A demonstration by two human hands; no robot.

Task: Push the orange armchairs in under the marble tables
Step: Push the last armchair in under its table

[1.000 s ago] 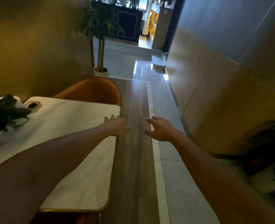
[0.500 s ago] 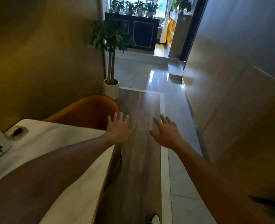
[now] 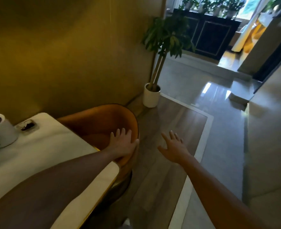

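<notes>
An orange armchair with a curved back stands at the far end of the white marble table, its seat partly under the tabletop. My left hand lies flat on the near right rim of the chair's back, fingers spread, thumb hooked over the edge. My right hand hovers open above the wooden floor to the right of the chair, touching nothing.
A white plant pot and a small inset socket sit on the table's left part. A potted tree in a white pot stands by the wall beyond the chair. Glossy tiled aisle runs right, bounded by a panelled wall.
I have moved forward along the table. My left hand has come down onto the armchair's rim; before, it hovered above the table edge. The right hand stays open in the air.
</notes>
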